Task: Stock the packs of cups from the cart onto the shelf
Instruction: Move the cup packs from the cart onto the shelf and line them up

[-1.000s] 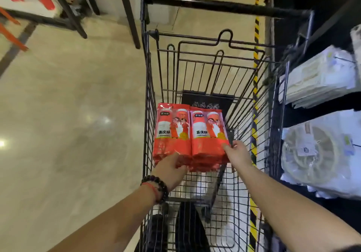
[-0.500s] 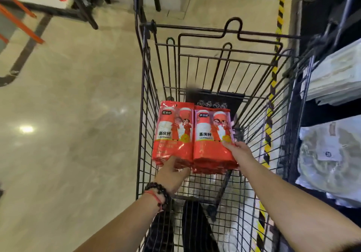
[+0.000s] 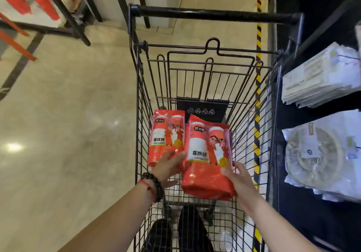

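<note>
Fingers (image 3: 227,170) of our right hand (image 3: 241,181) wrap the near edge of one red plastic pack of cups (image 3: 208,160), raised inside the black wire cart (image 3: 252,126). Our left hand (image 3: 168,166), fingers straight, touches its side and overlaps the second red pack (image 3: 167,134), two packs in all.

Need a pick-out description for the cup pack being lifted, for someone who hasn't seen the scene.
Find the black wire cart beside the dark shelf. Two red cup packs sit inside it. The target is the right pack: raised and tilted, held by the right hand and touched by the left hand, overlapping the flatter left pack.
</note>
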The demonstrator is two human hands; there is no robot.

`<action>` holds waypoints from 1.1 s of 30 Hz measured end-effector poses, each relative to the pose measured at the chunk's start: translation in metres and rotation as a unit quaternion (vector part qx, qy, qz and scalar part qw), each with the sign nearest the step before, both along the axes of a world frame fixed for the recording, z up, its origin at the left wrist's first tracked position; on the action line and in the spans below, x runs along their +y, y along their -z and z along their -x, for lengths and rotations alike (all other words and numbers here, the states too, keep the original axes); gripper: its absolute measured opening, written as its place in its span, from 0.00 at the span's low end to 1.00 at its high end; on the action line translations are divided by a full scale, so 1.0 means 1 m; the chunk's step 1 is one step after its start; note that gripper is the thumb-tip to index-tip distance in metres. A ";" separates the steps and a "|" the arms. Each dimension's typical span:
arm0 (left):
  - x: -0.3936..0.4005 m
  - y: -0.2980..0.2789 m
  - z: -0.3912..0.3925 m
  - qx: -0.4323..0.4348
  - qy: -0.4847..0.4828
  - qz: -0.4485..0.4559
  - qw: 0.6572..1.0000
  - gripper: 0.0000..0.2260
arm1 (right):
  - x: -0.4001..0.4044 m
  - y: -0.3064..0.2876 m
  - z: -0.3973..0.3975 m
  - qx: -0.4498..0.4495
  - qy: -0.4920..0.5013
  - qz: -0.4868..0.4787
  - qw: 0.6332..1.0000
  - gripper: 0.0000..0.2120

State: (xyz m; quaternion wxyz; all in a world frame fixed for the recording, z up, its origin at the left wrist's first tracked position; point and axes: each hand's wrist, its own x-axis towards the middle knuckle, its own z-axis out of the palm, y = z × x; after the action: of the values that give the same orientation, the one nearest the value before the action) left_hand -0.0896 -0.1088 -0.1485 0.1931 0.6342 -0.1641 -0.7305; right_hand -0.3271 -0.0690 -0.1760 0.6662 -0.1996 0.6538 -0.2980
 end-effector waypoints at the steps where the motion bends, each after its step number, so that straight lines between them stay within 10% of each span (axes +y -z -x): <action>1: 0.000 -0.005 0.000 0.029 0.002 0.012 1.000 0.42 | 0.006 -0.008 -0.007 -0.019 -0.016 0.015 1.000 0.35; 7: 0.013 -0.022 -0.020 -0.059 -0.055 0.139 0.987 0.29 | 0.005 -0.019 -0.051 -0.050 -0.088 0.021 0.995 0.37; 13: 0.044 -0.032 -0.062 -0.144 -0.116 0.160 0.970 0.30 | -0.057 0.031 -0.092 0.031 -0.076 -0.020 0.996 0.09; 24: 0.082 -0.043 -0.100 -0.180 -0.148 0.140 0.962 0.38 | -0.139 0.112 -0.137 0.089 -0.180 -0.128 0.971 0.41; 33: 0.081 -0.049 -0.097 -0.190 -0.147 0.137 0.961 0.37 | -0.129 0.078 -0.135 0.035 -0.155 -0.148 0.976 0.26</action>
State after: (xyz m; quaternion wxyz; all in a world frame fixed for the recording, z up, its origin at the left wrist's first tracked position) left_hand 0.0078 -0.0279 -0.0999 0.3486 0.7458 -0.2011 -0.5309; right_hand -0.1923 -0.1978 -0.2541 0.7031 -0.2080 0.6749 -0.0835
